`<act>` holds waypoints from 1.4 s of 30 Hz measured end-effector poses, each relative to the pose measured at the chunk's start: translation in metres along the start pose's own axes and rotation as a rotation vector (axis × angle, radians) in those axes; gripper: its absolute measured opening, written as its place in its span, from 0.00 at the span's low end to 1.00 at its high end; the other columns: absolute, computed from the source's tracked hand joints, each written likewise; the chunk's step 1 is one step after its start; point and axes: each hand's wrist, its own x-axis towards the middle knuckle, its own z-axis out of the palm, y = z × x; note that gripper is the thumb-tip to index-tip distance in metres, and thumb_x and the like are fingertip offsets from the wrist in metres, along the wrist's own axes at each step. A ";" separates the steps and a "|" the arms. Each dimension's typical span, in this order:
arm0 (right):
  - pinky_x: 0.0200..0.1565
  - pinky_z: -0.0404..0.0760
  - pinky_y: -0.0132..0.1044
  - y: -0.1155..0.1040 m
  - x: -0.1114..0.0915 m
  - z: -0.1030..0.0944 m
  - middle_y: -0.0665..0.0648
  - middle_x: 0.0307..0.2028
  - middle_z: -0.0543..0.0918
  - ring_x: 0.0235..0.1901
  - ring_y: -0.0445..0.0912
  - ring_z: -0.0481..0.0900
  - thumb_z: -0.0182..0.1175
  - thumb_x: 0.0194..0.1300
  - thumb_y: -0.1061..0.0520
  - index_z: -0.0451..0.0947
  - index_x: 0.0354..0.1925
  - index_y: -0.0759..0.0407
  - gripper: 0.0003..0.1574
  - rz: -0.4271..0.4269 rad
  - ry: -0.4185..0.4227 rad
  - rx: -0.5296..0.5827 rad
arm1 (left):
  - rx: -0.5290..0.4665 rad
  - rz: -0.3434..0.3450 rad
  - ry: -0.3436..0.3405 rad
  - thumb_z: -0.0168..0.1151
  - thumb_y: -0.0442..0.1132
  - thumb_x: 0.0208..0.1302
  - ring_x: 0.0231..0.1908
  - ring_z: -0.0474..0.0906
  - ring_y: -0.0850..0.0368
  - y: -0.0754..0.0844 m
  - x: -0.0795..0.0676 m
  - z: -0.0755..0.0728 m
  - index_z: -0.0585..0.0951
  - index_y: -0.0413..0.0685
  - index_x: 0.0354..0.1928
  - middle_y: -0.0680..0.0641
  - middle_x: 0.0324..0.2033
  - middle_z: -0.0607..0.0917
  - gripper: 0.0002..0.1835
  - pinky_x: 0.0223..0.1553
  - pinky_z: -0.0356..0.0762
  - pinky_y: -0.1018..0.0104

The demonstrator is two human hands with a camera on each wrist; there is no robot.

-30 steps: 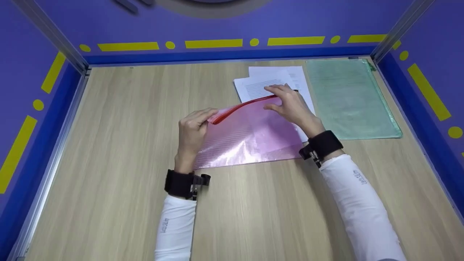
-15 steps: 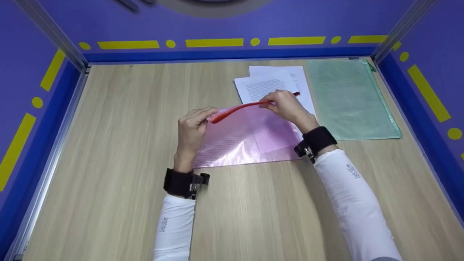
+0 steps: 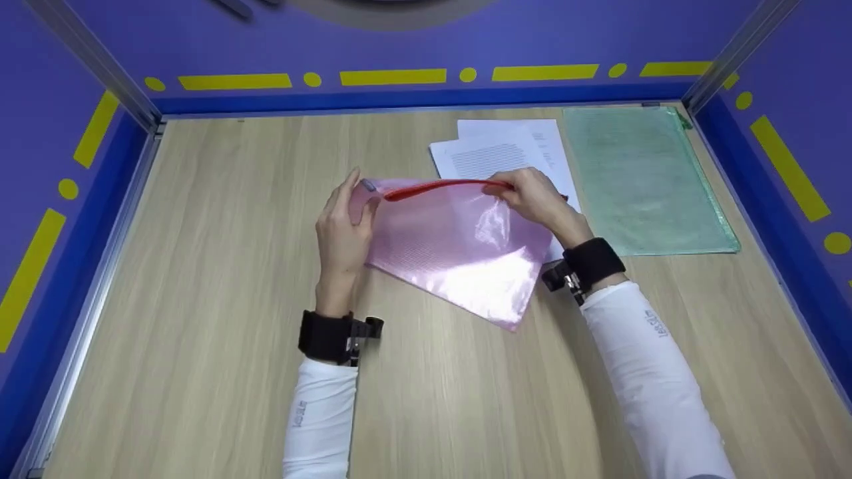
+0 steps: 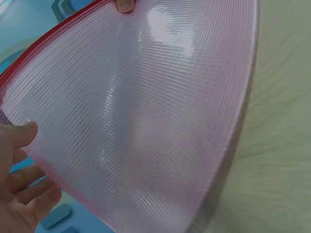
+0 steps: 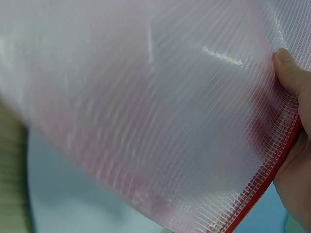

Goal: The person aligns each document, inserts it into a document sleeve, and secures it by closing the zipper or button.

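A pink translucent mesh zipper pouch (image 3: 459, 233) with a red zipper edge (image 3: 426, 189) hangs tilted between both hands, one lower corner pointing toward the person. My right hand (image 3: 532, 196) pinches the zipper edge; in the right wrist view the thumb (image 5: 287, 70) lies on the mesh. Around the pouch's left corner is my left hand (image 3: 343, 229), its fingers and thumb spread apart. In the left wrist view its thumb (image 4: 22, 135) is right at the pouch's edge, while the other fingers (image 4: 41, 194) extend past that edge.
Printed white papers (image 3: 489, 153) lie overlapping behind the pouch, partly hidden by it and the right hand. A green mesh zipper pouch (image 3: 649, 186) lies flat at the back right of the wooden table (image 3: 219, 299). Blue panels (image 3: 399, 46) enclose the back and sides.
The right hand has come down onto the zipper edge and pinched it. The left hand has spread its fingers at the corner, and the pouch has swung, its lower right corner now nearest the person.
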 end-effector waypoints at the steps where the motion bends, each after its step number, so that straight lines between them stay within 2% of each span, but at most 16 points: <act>1: 0.29 0.69 0.31 0.002 -0.002 0.001 0.57 0.25 0.85 0.23 0.42 0.74 0.61 0.69 0.53 0.86 0.38 0.59 0.12 0.026 0.009 0.043 | 0.005 -0.013 -0.010 0.65 0.39 0.66 0.65 0.75 0.46 0.000 0.000 0.000 0.72 0.42 0.68 0.41 0.63 0.79 0.29 0.68 0.72 0.58; 5: 0.19 0.66 0.25 0.011 -0.007 0.007 0.50 0.19 0.77 0.16 0.34 0.68 0.60 0.70 0.55 0.84 0.37 0.66 0.15 0.148 0.078 0.271 | 0.012 -0.053 -0.059 0.62 0.39 0.68 0.70 0.67 0.44 -0.001 -0.001 0.002 0.66 0.41 0.71 0.39 0.69 0.71 0.32 0.72 0.65 0.56; 9: 0.18 0.64 0.24 0.011 -0.014 0.011 0.43 0.16 0.71 0.13 0.32 0.65 0.61 0.70 0.53 0.80 0.33 0.70 0.18 0.268 0.206 0.459 | 0.020 -0.102 -0.151 0.61 0.43 0.70 0.74 0.60 0.41 -0.004 -0.002 0.006 0.61 0.40 0.74 0.36 0.74 0.63 0.35 0.75 0.60 0.51; 11: 0.17 0.63 0.24 0.001 -0.018 0.009 0.42 0.14 0.69 0.13 0.32 0.63 0.61 0.70 0.54 0.77 0.30 0.68 0.19 0.332 0.263 0.514 | 0.027 -0.134 -0.218 0.59 0.46 0.71 0.75 0.56 0.40 -0.005 -0.003 0.007 0.58 0.42 0.76 0.36 0.76 0.58 0.37 0.76 0.57 0.49; 14: 0.18 0.62 0.26 -0.002 -0.020 0.013 0.41 0.14 0.65 0.14 0.33 0.62 0.61 0.70 0.52 0.73 0.26 0.62 0.19 0.427 0.340 0.587 | 0.049 -0.192 -0.318 0.55 0.52 0.72 0.77 0.53 0.39 -0.005 -0.005 0.009 0.53 0.43 0.77 0.36 0.77 0.54 0.40 0.77 0.53 0.48; 16: 0.21 0.64 0.27 -0.002 -0.021 0.018 0.41 0.14 0.64 0.17 0.34 0.63 0.62 0.69 0.50 0.72 0.25 0.57 0.18 0.488 0.393 0.635 | 0.044 -0.241 -0.379 0.52 0.56 0.73 0.76 0.54 0.40 -0.004 -0.007 0.010 0.53 0.43 0.77 0.38 0.77 0.56 0.40 0.77 0.53 0.48; 18: 0.25 0.65 0.29 0.003 -0.021 0.028 0.41 0.16 0.64 0.21 0.36 0.65 0.63 0.68 0.48 0.72 0.25 0.55 0.18 0.528 0.448 0.678 | 0.027 -0.281 -0.427 0.50 0.59 0.73 0.75 0.58 0.40 -0.003 -0.008 0.010 0.58 0.43 0.76 0.38 0.75 0.61 0.39 0.76 0.54 0.48; 20: 0.28 0.67 0.30 -0.002 -0.022 0.033 0.42 0.18 0.66 0.24 0.38 0.66 0.63 0.68 0.48 0.73 0.26 0.55 0.17 0.553 0.485 0.714 | -0.003 -0.313 -0.454 0.48 0.60 0.74 0.72 0.64 0.40 -0.002 -0.010 0.011 0.64 0.43 0.73 0.39 0.72 0.67 0.36 0.75 0.59 0.49; 24: 0.29 0.68 0.30 -0.009 -0.024 0.042 0.44 0.20 0.68 0.26 0.39 0.68 0.63 0.68 0.47 0.74 0.28 0.55 0.17 0.593 0.505 0.765 | -0.100 -0.344 -0.432 0.51 0.56 0.74 0.64 0.76 0.43 0.000 -0.014 0.012 0.72 0.41 0.66 0.38 0.62 0.79 0.30 0.68 0.71 0.53; 27: 0.30 0.69 0.30 -0.014 -0.025 0.047 0.45 0.22 0.70 0.27 0.39 0.69 0.63 0.68 0.45 0.76 0.30 0.54 0.16 0.618 0.477 0.784 | -0.200 -0.369 -0.407 0.55 0.51 0.73 0.49 0.84 0.44 0.002 -0.017 0.014 0.74 0.41 0.62 0.38 0.51 0.85 0.25 0.53 0.83 0.55; 31: 0.31 0.70 0.31 -0.021 -0.026 0.049 0.45 0.24 0.72 0.29 0.39 0.70 0.63 0.66 0.41 0.77 0.33 0.54 0.18 0.633 0.439 0.776 | -0.269 -0.371 -0.379 0.55 0.42 0.73 0.37 0.84 0.47 0.004 -0.020 0.017 0.74 0.40 0.61 0.36 0.46 0.86 0.20 0.38 0.84 0.59; 36: 0.35 0.74 0.29 -0.028 -0.031 0.045 0.50 0.32 0.79 0.32 0.40 0.74 0.64 0.66 0.43 0.80 0.45 0.61 0.23 0.572 0.427 0.737 | -0.346 -0.360 -0.307 0.53 0.32 0.72 0.40 0.82 0.48 0.004 -0.015 0.018 0.75 0.35 0.61 0.34 0.48 0.84 0.18 0.41 0.81 0.65; 39: 0.39 0.78 0.30 -0.033 -0.035 0.045 0.56 0.41 0.83 0.37 0.42 0.79 0.64 0.66 0.45 0.77 0.56 0.61 0.28 0.529 0.394 0.748 | -0.405 -0.375 -0.283 0.52 0.29 0.71 0.39 0.82 0.51 0.003 -0.012 0.016 0.75 0.34 0.60 0.34 0.46 0.84 0.17 0.42 0.80 0.69; 42: 0.41 0.81 0.31 -0.038 -0.040 0.048 0.59 0.47 0.82 0.39 0.43 0.82 0.64 0.67 0.47 0.72 0.62 0.59 0.31 0.508 0.349 0.792 | -0.434 -0.388 -0.257 0.52 0.28 0.71 0.37 0.80 0.57 0.000 -0.010 0.015 0.75 0.33 0.59 0.35 0.45 0.84 0.16 0.41 0.79 0.73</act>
